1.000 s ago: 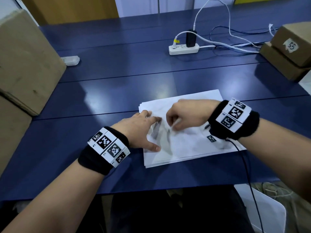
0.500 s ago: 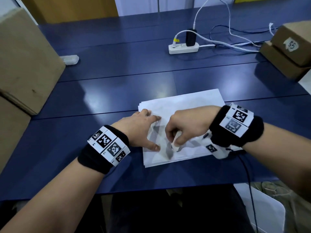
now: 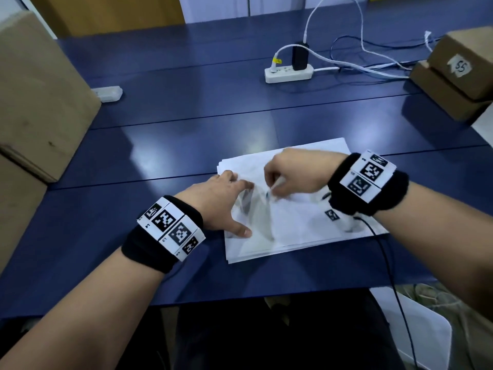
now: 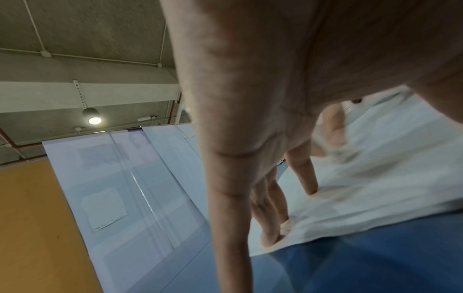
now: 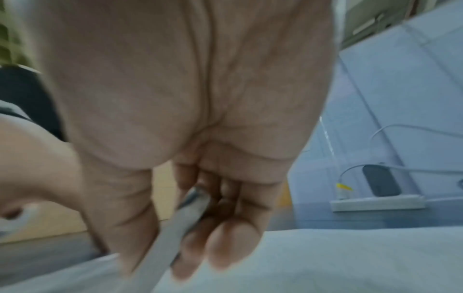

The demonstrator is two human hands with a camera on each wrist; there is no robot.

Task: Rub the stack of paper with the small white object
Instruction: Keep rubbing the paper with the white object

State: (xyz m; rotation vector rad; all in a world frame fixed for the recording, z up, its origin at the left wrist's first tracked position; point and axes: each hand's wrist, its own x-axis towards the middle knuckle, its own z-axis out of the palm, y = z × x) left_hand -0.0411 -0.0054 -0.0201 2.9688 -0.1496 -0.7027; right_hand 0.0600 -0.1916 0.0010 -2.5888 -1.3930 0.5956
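A stack of white paper [image 3: 301, 225] lies on the blue table [image 3: 186, 116] in front of me. My left hand [image 3: 226, 201] lies spread on the stack's left part, fingertips [image 4: 310, 190] pressing the sheets [image 4: 388, 168] down. My right hand [image 3: 290, 173] is curled over the middle of the stack and pinches a small white object [image 3: 276, 184] between thumb and fingers, its lower end against the paper. In the right wrist view the small white object [image 5: 175, 228] shows as a pale flat strip running down from the fingers [image 5: 225, 237] to the sheet; the picture is blurred.
Large cardboard boxes [image 3: 40, 97] stand at the left edge, smaller ones [image 3: 458, 76] at the far right. A white power strip [image 3: 288, 73] with a black plug and cables sits at the back. A small white case [image 3: 108, 93] lies far left. A black cord [image 3: 386, 263] trails from my right wrist.
My right hand with the white object slid toward me half a second ago and has now moved back away across the paper. The left hand has stayed put.
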